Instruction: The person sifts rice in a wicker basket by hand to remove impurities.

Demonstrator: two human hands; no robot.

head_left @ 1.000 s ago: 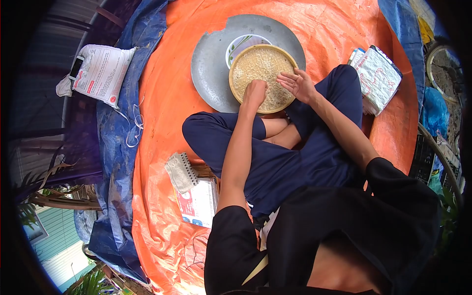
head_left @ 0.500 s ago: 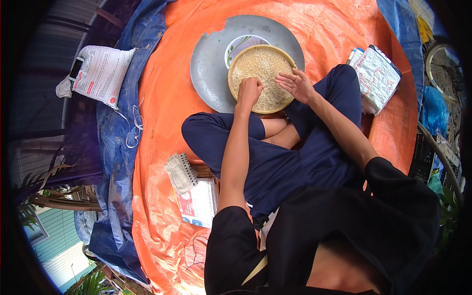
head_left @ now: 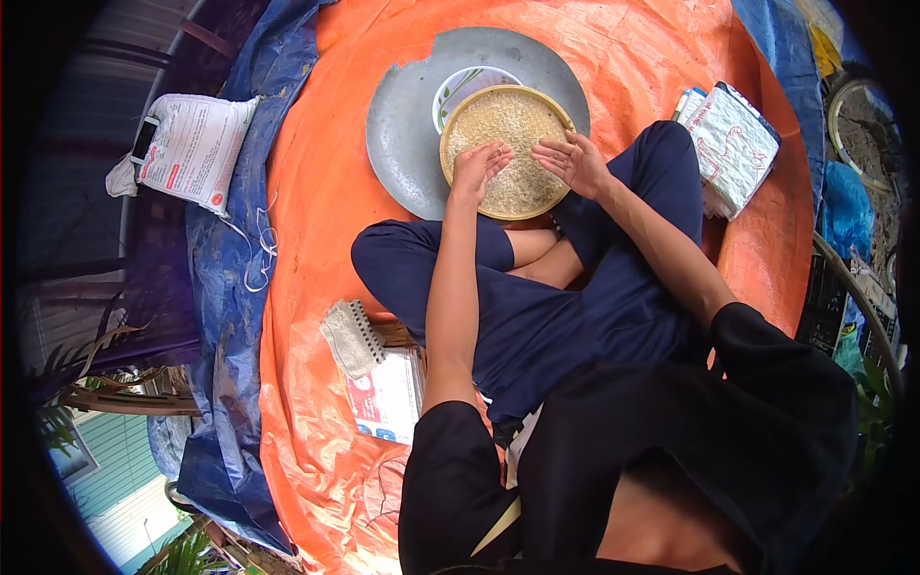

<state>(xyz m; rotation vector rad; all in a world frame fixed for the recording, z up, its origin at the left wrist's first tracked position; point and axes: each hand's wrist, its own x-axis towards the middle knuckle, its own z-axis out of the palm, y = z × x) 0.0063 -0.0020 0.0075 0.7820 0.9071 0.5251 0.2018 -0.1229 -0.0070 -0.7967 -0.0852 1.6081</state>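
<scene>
A round shallow basket with a yellow rim (head_left: 553, 103) holds a layer of pale grain (head_left: 508, 120). It leans over a white bowl with a green leaf pattern (head_left: 454, 94), which sits on a large grey round tray (head_left: 398, 144) with a notched edge. Over the basket's left near side is my left hand (head_left: 479, 168), fingers stretched and palm turned inward. Facing it across the grain, my right hand (head_left: 572, 165) is also open, close to the right rim. Neither palm shows anything held.
Crossed legs in dark trousers (head_left: 575, 311) border the basket's near side. On the orange tarp (head_left: 326, 211) lie stacked flattened bags (head_left: 733, 149) at right, and a spiral notebook (head_left: 353, 340) over a printed packet (head_left: 383, 398) at left. A white sack (head_left: 199, 149) with a phone (head_left: 146, 139) stands farther left.
My left hand has gone from closed fingers over the grain to open with fingers extended, turning its palm inward. My right hand stays open in nearly the same place.
</scene>
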